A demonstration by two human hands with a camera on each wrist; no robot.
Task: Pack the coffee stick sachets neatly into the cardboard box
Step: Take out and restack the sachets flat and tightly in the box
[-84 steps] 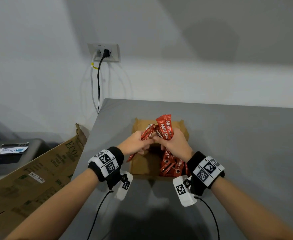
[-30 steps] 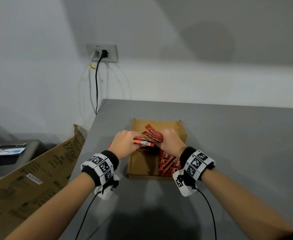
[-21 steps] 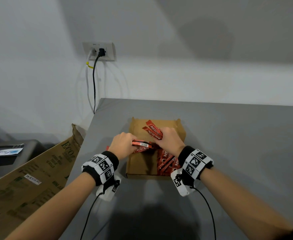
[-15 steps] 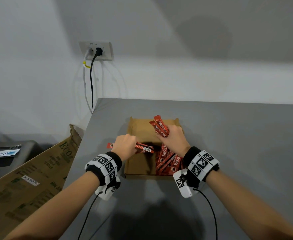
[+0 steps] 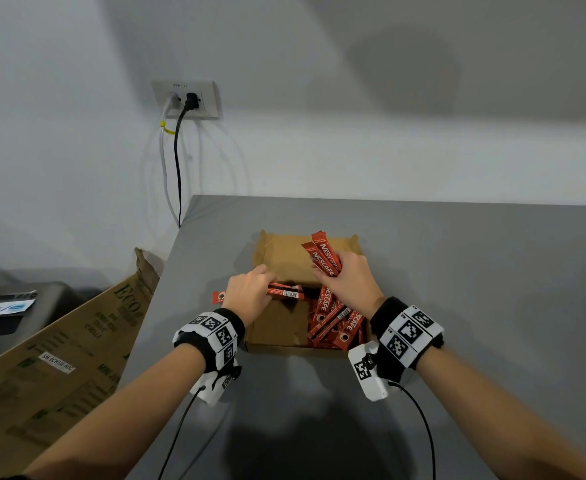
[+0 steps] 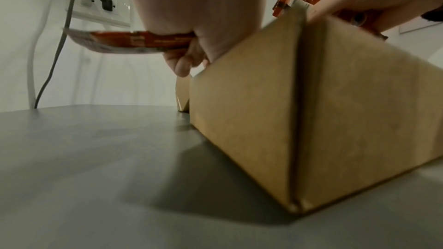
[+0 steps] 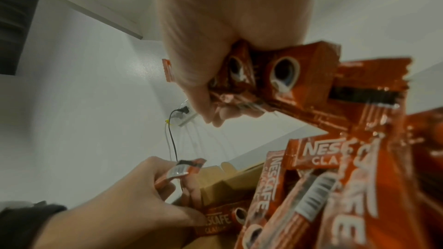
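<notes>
An open brown cardboard box [image 5: 277,327] sits on the grey table, also seen from outside as the box [image 6: 311,120]. Several red coffee stick sachets [image 5: 336,320] lie loosely in its right half; its left half is bare. My left hand [image 5: 250,292] grips a sachet [image 5: 284,293] held crosswise over the box's left wall, its sachet [image 6: 134,42] sticking out leftward. My right hand [image 5: 352,277] holds a small bundle of sachets [image 5: 322,254] tilted upright over the back of the box, the bundle [image 7: 282,75] gripped in its fingers.
The grey table [image 5: 475,289] stretches wide to the right and front. A large flattened carton [image 5: 59,355] leans beside the table's left edge. A wall socket [image 5: 187,98] with hanging cables is behind. Wrist cables trail toward me.
The hands have drawn apart: the right hand lifted its bundle from lying low to tilted upright at the back of the box, the left hand moved its sachet leftward over the left wall.
</notes>
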